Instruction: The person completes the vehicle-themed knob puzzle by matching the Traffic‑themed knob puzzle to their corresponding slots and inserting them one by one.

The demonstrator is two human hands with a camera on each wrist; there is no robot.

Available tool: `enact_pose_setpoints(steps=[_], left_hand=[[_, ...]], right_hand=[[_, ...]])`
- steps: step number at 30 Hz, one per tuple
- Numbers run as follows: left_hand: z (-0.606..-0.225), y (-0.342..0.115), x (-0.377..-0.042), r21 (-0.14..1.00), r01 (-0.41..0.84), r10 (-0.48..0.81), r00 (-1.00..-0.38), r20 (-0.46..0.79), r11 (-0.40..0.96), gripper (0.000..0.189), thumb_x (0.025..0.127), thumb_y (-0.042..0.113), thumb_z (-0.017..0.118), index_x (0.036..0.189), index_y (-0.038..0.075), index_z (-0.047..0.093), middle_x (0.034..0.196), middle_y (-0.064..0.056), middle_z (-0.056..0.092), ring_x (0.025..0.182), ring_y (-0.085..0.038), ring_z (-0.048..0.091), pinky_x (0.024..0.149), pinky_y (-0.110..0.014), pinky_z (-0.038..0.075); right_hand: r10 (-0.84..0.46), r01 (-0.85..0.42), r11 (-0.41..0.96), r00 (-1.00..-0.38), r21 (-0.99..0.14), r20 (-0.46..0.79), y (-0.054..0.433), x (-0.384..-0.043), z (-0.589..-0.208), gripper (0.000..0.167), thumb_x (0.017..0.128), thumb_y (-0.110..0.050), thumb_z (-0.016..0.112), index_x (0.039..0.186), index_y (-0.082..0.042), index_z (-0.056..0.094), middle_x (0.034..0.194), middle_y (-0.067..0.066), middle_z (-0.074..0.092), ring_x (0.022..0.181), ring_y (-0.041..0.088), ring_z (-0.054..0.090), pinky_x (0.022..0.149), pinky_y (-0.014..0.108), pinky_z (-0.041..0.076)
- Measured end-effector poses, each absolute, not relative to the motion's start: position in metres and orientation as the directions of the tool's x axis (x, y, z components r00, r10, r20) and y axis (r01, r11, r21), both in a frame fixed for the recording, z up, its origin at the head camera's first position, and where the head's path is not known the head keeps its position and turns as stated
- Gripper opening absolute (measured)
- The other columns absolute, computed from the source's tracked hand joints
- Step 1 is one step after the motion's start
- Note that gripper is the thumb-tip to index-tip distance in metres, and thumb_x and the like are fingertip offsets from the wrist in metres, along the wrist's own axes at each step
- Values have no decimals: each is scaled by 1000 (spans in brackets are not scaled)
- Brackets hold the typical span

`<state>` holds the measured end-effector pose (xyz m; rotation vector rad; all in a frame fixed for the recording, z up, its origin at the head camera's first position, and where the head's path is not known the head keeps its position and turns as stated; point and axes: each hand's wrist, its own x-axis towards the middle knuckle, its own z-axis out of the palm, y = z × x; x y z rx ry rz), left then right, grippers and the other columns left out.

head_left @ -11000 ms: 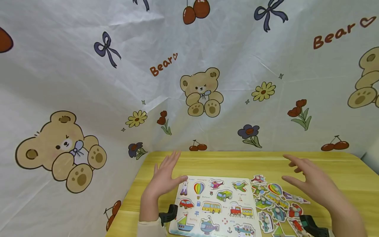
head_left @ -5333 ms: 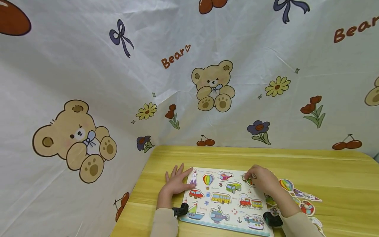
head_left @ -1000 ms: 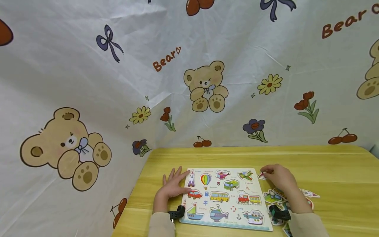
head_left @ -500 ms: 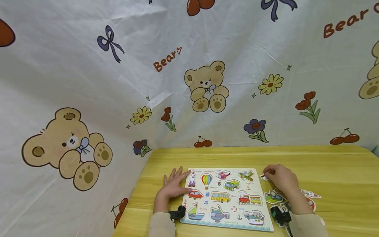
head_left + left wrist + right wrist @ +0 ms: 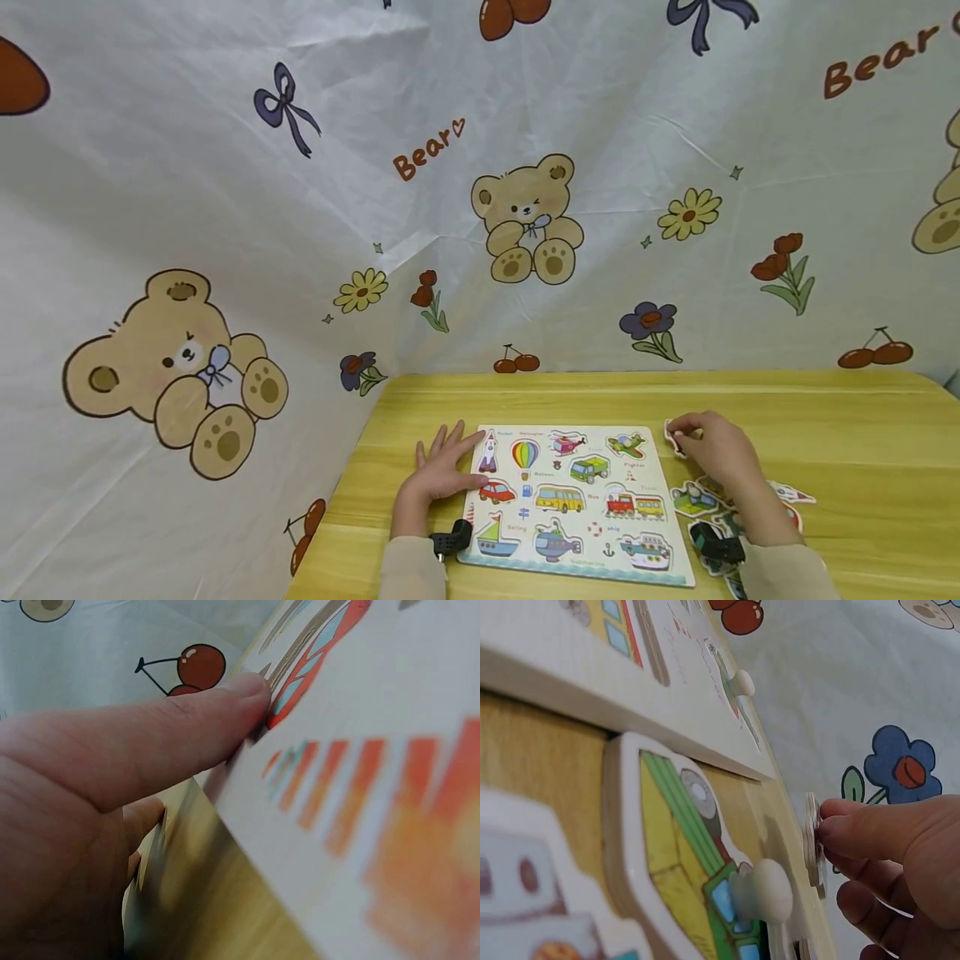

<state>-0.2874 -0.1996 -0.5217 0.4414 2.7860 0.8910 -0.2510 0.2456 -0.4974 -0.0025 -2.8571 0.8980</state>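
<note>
A white puzzle board [image 5: 592,569] with vehicle pictures lies on the table. My left hand [image 5: 441,471] rests at its left edge with fingers spread; in the left wrist view the thumb [image 5: 217,712] touches the board beside the red car picture [image 5: 311,664]. Just past the board's upper right corner, my right hand [image 5: 716,450] pinches a small puzzle piece [image 5: 675,439] with white edges and a reddish picture. The right wrist view shows that piece [image 5: 811,840] edge-on between thumb and fingers. A knobbed plane piece [image 5: 626,446] sits in the board's upper right.
Several loose puzzle pieces lie right of the board, partly under my right forearm. Among them are a green truck piece [image 5: 697,855] with a white knob and a rocket piece [image 5: 793,493]. A bear-print cloth [image 5: 585,333] hangs behind the wooden table [image 5: 862,450].
Since the earliest frames, the right hand has gone from the plane on the board to another piece beyond its right edge. Within the last second that piece has turned more upright; the left hand stays put.
</note>
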Motion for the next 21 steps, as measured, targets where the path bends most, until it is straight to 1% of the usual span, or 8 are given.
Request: enact_pose_setpoints(steps=[3,9,16,21], left_hand=[[-522,-200,-288,589,223,333,-939,-83,777,80,81,45,78,152,31,44,169,-11,14,156,-43,0,114,-74,-12],[-521,-200,-289,593,213,325,-942,-87,776,79,81,45,78,151,32,45,169,-10,14,156,-41,-1,115,-73,-13],[-520,-201,-289,591,225,333,-940,-79,775,79,81,44,79,151,30,45,169,-11,15,156,-42,0,114,-74,-13],[-522,-200,-288,573,230,332,-940,-79,786,79,81,47,78,151,31,44,169,-12,15,156,-42,1,114,-75,-11]], right_hand=[[35,-49,806,-991,-590,131,242,-251,-496,16,93,-13,66,105,-9,76,106,17,69,80,22,57,61,29,40],[2,-63,778,-995,-625,103,234,-250,-492,17,94,-14,66,107,-9,76,115,20,67,79,21,52,62,30,39],[-39,-116,761,-990,-638,134,226,-251,-494,16,95,-13,66,106,-10,77,110,16,67,74,18,47,57,28,37],[-77,-179,759,-979,-626,187,219,-252,-496,15,93,-10,68,102,-13,79,107,13,70,74,16,48,56,25,36]])
